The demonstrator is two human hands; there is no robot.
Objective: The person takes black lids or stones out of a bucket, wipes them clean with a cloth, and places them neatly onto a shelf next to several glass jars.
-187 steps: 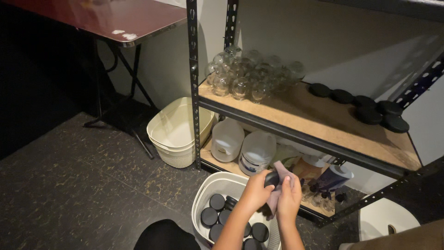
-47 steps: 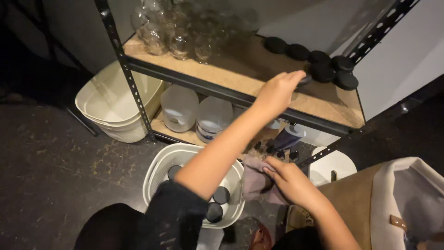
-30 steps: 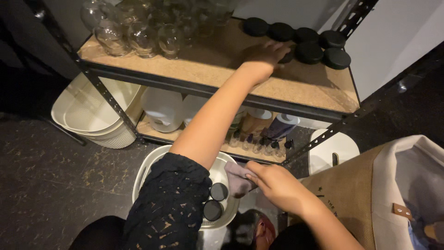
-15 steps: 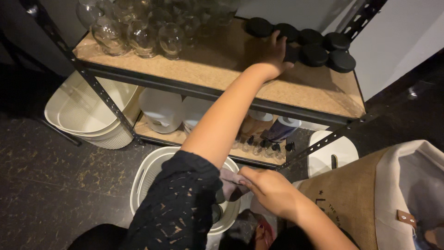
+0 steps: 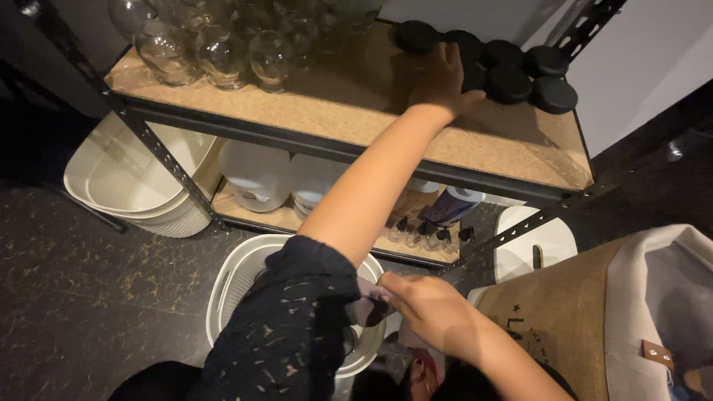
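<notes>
- My left hand [image 5: 443, 80] lies flat, fingers spread, on the upper shelf [image 5: 349, 111], resting against the cluster of black lids [image 5: 512, 70]; whether a lid sits under the palm I cannot tell. Half a second earlier this hand was at the same spot, so it has barely shifted.
- My right hand [image 5: 427, 308] hovers low over the rim of the white basket [image 5: 230, 286] on the floor, fingers curled together around a small dark object [image 5: 369, 312] that I cannot identify. Compared with the frame from one second ago, it has edged slightly to the left, nearer my dark sleeve [image 5: 293, 334].
- The black lids stand in a group at the back right of the upper shelf, touching one another.
- Clear glass jars [image 5: 215, 44] crowd the left end of the same shelf, well apart from the lids.
- On the lower shelf stand white jugs [image 5: 260, 174] and a row of small bottles [image 5: 427, 234].
- A second white basket [image 5: 134, 186] stands left of the rack; a brown bag [image 5: 572, 319] lies at the right.
</notes>
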